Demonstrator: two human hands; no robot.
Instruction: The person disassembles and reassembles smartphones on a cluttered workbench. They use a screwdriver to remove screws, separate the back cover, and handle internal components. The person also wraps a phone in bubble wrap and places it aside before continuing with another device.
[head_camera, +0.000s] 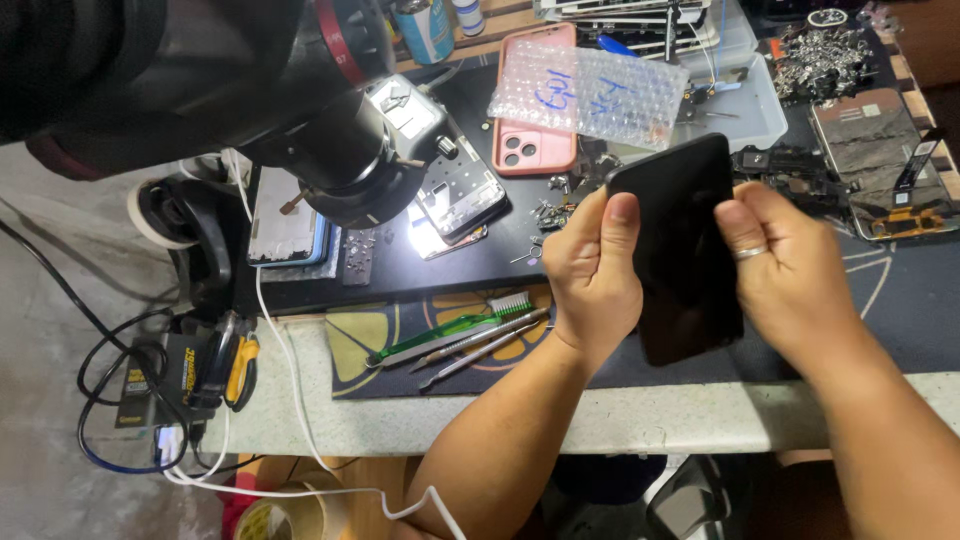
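A black smartphone (686, 255) is held upright above the work mat, its dark screen facing me. My left hand (592, 272) grips its left edge, thumb pressed on the upper left of the glass. The phone's right edge sits in my right hand (785, 262), which wears a ring and rests its thumb on the screen. Both hands hover over the front of the dark mat (900, 300).
A microscope (340, 140) looms at the upper left above an opened phone frame (462, 192). A pink phone case (535, 135), bubble wrap (590, 92), a green brush (455, 328), metal pry tools (480, 350), loose parts and cables (290, 400) lie around.
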